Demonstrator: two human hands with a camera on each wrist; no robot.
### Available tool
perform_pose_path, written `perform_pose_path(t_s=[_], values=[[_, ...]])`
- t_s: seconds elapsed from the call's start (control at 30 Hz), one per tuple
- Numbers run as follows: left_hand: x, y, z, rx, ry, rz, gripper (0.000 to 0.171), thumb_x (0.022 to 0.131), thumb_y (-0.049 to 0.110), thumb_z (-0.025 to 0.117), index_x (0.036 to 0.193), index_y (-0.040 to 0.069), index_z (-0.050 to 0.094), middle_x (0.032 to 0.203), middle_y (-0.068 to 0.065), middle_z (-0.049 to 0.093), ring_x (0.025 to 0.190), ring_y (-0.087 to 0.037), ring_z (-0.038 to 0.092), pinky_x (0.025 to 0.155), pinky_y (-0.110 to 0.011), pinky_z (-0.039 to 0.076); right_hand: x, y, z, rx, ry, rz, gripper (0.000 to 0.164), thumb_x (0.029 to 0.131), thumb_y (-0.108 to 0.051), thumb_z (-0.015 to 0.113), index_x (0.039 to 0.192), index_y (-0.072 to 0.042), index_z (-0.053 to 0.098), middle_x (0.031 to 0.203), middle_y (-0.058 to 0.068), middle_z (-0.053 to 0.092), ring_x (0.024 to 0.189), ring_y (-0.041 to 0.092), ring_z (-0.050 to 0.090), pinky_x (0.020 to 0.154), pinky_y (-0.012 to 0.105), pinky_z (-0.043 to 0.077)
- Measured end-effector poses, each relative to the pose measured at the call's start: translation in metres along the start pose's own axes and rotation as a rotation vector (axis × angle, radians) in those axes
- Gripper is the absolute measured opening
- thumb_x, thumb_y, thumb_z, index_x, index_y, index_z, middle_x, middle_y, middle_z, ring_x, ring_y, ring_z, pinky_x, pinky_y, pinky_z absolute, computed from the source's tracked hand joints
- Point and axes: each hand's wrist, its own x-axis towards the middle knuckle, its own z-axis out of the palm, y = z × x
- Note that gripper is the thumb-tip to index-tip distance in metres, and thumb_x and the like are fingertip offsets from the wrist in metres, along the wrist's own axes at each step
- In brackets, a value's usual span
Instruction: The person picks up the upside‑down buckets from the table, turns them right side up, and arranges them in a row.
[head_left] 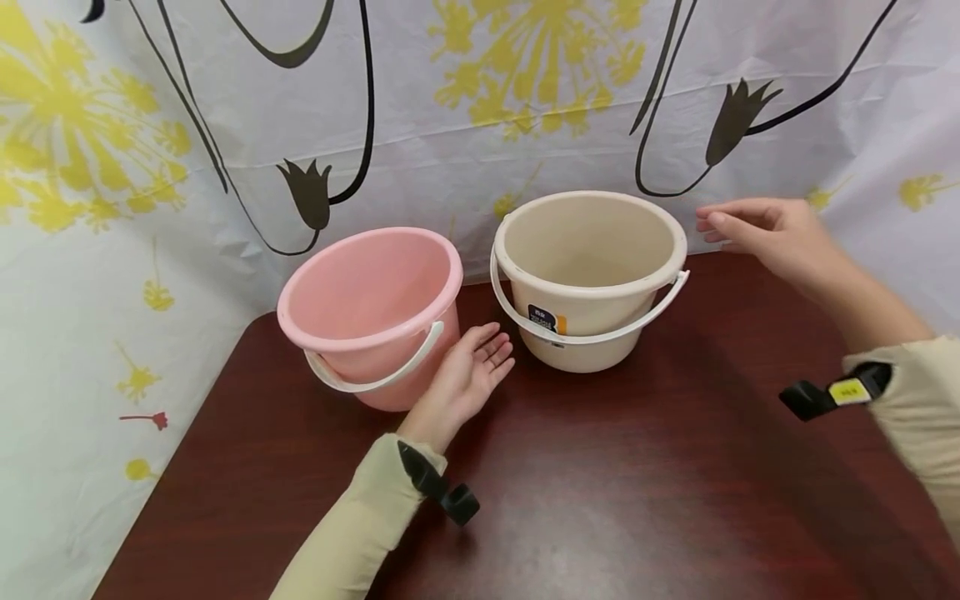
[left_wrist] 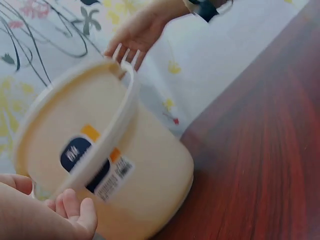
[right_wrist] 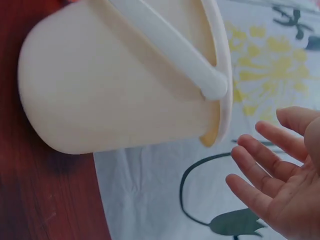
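A cream bucket (head_left: 585, 350) with a white handle (head_left: 600, 336) hanging down its front stands upright on the table. To its left is a pink bucket (head_left: 405, 367), its white handle lowered too. Between the two buckets, in the head view, my left hand (head_left: 468, 375) is palm up with fingers extended and holds nothing. My right hand (head_left: 772, 233) hovers just right of the cream bucket's rim, fingers loosely bent. Seen from the right wrist, that hand (right_wrist: 280, 175) is apart from the bucket with spread fingers. A dark label (left_wrist: 75, 152) marks the cream bucket's side.
The dark red-brown table (head_left: 600, 500) carries both buckets near its back edge. Behind them hangs a white curtain (head_left: 450, 125) with yellow and dark flower prints, which also runs down the left side. Black straps (head_left: 438, 483) circle both wrists.
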Motion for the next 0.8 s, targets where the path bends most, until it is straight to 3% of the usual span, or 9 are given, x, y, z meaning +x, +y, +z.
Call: perform_pose_path(t_s=[0.27,0.5,0.67,0.8], values=[[-0.044,0.017,-0.003,0.069,-0.115,-0.035,0.014,0.096,0.016,0.038,0.103,0.007,0.046,0.095,-0.005,0.049,0.088,-0.016,0.049,0.101,-0.039,0.03,-0.039,-0.024,0.012,-0.159,-0.033,-0.134,0.024,0.088,0.001,0.056,0.111,0.002,0.064,0.096,-0.01,0.068,0.088,0.002,0.061,0.073,0.009,0.045],[-0.087,0.039,-0.003,0.249,-0.283,-0.029,0.016,0.097,0.011,0.036,0.106,0.005,0.048,0.096,-0.006,0.052,0.089,-0.019,0.052,0.091,-0.035,0.041,-0.06,-0.051,0.029,-0.334,-0.093,-0.162,0.026,0.089,-0.005,0.059,0.114,-0.009,0.064,0.102,-0.005,0.065,0.093,0.001,0.057,0.075,0.008,0.041],[-0.11,0.07,0.0,0.375,-0.372,0.036,0.016,0.096,0.011,0.037,0.104,0.005,0.049,0.098,-0.007,0.052,0.091,-0.02,0.052,0.093,-0.037,0.04,-0.055,-0.073,0.043,-0.35,-0.163,-0.286,0.029,0.088,0.001,0.057,0.115,-0.009,0.063,0.108,0.002,0.061,0.098,0.007,0.055,0.078,0.011,0.042],[-0.119,0.105,0.004,0.482,-0.399,0.13,0.016,0.097,0.013,0.038,0.102,0.005,0.051,0.099,-0.006,0.054,0.095,-0.021,0.052,0.095,-0.037,0.039,-0.039,-0.091,0.055,-0.422,-0.175,-0.393,0.029,0.089,-0.001,0.056,0.115,-0.012,0.064,0.111,-0.002,0.061,0.097,0.005,0.056,0.078,0.011,0.042]])
